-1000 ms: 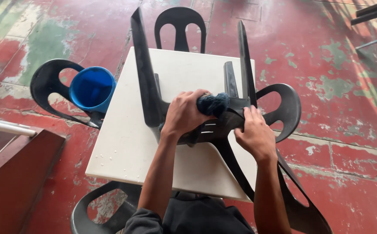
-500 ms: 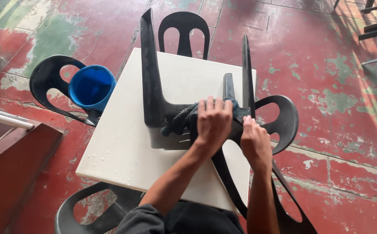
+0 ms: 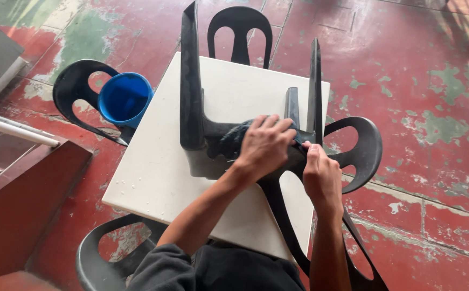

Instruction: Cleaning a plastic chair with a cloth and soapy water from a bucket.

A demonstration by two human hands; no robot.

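A black plastic chair (image 3: 194,108) lies upturned on a white square table (image 3: 153,178), its legs pointing up. My left hand (image 3: 264,145) presses a dark blue cloth (image 3: 234,137) against the underside of the chair's seat. My right hand (image 3: 320,175) grips the edge of the same chair just to the right of the cloth. Both forearms reach in from the bottom of the view.
A blue bucket (image 3: 124,99) stands on a black chair (image 3: 75,89) left of the table. More black chairs stand at the far side (image 3: 240,29), the right (image 3: 361,151) and the near side (image 3: 105,258). A red counter (image 3: 24,199) is at left. The floor is worn red.
My left hand has slid with the cloth from the left of the seat's underside to the right. My right hand has kept its hold on the chair.
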